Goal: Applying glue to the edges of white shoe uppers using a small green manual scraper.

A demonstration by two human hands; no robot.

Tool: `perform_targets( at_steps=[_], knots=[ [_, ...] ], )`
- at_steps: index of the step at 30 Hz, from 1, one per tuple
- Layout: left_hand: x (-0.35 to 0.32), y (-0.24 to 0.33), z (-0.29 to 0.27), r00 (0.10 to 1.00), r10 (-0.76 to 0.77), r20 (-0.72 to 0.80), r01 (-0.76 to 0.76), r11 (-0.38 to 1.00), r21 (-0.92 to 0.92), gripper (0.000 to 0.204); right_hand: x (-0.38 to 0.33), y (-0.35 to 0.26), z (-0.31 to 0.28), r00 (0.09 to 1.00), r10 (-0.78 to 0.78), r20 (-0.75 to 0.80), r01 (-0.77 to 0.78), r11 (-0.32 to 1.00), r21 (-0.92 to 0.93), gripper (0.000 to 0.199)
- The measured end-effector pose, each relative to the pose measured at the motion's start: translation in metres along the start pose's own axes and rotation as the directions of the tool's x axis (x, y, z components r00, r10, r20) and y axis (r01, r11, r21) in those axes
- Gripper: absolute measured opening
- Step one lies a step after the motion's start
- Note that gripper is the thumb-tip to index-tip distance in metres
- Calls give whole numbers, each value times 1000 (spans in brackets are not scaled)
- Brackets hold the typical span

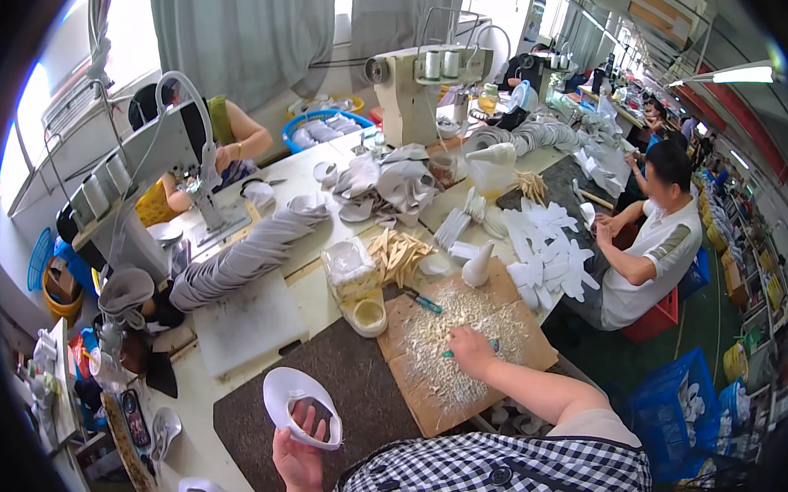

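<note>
My left hand (pixel 297 459) holds up a white shoe upper (pixel 281 388), its fingers curled through the opening. Below it lies a dark brown mat (pixel 244 428). My right hand (pixel 472 352) is closed round a small green tool (pixel 494 344), of which only bits show past the fingers. That hand is over a sheet of cardboard (pixel 409 382) strewn with pale crumbs. On the same sheet lie a green-and-dark pen-like tool (pixel 424 300) and a white cone-shaped bottle (pixel 477 266). Beside it stands a crusted pale tub (pixel 368 317).
Wooden sticks (pixel 400 254) and white cut pieces (pixel 548 248) lie farther back. A long stack of grey uppers (pixel 249 255) is at left, near a sewing machine (pixel 137 196). A co-worker (pixel 658 252) sits at right, near a blue crate (pixel 678 409); another person (pixel 231 134) sits far left.
</note>
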State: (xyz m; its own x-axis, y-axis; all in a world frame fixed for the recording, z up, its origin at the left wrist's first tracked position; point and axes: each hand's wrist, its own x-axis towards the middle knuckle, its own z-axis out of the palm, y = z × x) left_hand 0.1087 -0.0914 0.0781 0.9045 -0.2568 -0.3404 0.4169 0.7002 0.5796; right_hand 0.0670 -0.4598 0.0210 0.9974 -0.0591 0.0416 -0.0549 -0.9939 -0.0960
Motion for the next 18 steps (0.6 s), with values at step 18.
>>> perform_targets(
  at_steps=[18],
  knots=[
    [-46, -24, -21, 941, 301, -155, -287, 952, 110, 35, 12, -196, -90, 617, -738, -275, 641, 267, 720, 18]
  ],
)
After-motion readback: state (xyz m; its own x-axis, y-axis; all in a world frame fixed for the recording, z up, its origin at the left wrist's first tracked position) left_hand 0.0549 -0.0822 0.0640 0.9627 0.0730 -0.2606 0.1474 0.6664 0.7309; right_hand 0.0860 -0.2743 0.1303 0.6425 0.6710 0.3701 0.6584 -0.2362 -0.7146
